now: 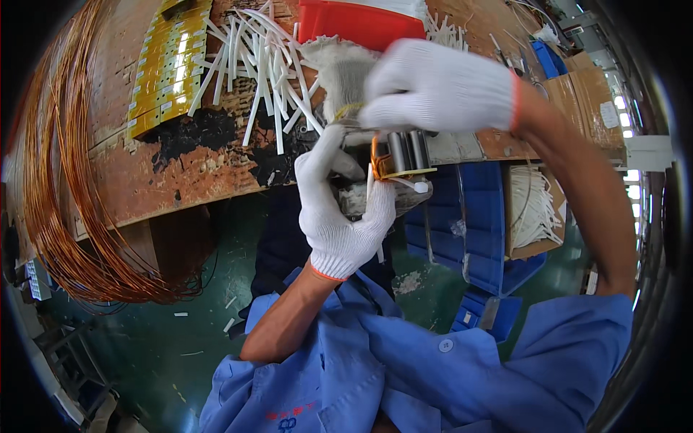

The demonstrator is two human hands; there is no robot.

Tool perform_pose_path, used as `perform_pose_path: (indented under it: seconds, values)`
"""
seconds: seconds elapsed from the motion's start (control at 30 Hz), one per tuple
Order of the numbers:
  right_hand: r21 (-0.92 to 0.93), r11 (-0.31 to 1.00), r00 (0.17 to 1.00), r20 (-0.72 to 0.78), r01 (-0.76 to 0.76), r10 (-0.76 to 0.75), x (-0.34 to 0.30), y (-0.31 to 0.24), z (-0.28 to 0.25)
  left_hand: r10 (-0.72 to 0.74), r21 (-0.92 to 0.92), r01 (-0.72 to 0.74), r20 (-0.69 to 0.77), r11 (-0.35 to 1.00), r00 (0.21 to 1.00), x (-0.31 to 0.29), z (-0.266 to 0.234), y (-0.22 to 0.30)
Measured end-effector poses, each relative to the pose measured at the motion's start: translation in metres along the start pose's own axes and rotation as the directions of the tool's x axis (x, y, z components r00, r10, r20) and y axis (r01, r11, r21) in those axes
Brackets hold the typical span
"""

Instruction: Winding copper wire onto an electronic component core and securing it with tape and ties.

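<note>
Both my hands wear white knit gloves. My left hand grips the lower side of a small coil part with grey metal core pieces and orange-yellow tape around it. My right hand closes over the top of the same part, its fingers curled and slightly blurred. A thin white tube sticks out of the part near my left thumb. The part sits at the edge of a worn wooden bench.
White sleeving tubes lie scattered on the bench beside yellow strips. A red bin stands at the back. Copper wire loops hang at the left. Blue crates and a cardboard box of white tubes sit below.
</note>
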State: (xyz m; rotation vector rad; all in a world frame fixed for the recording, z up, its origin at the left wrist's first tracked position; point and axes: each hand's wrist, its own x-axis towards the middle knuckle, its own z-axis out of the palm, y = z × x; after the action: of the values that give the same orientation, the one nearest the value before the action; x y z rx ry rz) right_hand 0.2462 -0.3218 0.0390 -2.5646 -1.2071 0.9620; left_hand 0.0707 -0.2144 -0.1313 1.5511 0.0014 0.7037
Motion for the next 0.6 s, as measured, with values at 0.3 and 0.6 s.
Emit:
perform_pose_path:
  seconds: [0.3,0.6]
  values:
    - [-0.461,0.873,0.953,-0.304,-0.161,0.015,-0.125,-0.100,0.121,0.162,0.069,-0.168,0.093,0.983,0.982,0.010,-0.001,0.006]
    - [-0.368,0.855,0.890,-0.131,0.366,-0.437,0.005,-0.011,0.006,0.158,0.114,-0.161,0.032,0.980,0.987,0.008,0.002,0.002]
